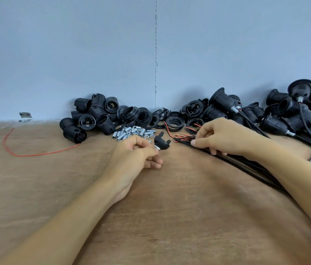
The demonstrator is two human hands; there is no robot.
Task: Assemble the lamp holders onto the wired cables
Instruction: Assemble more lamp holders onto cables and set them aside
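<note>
While the left hand (133, 155) pinches a black cap (161, 143), the right hand (221, 136) grips cables (184, 141) — fingers curled.

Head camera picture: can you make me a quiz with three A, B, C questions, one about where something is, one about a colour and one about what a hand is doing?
1. Where does the loose red wire lie?
A. Left side of the table
B. In a box
C. On the floor

2. What colour are the small metal tubes?
A. Gold
B. Silver
C. Blue

3. What is the left hand doing?
A. Lying flat
B. Holding a red wire
C. Pinching a black holder part

Answers: 1 A, it curves across the bare wood at left; 2 B, the heap shines silver; 3 C, the part sits between its thumb and fingers.
</note>
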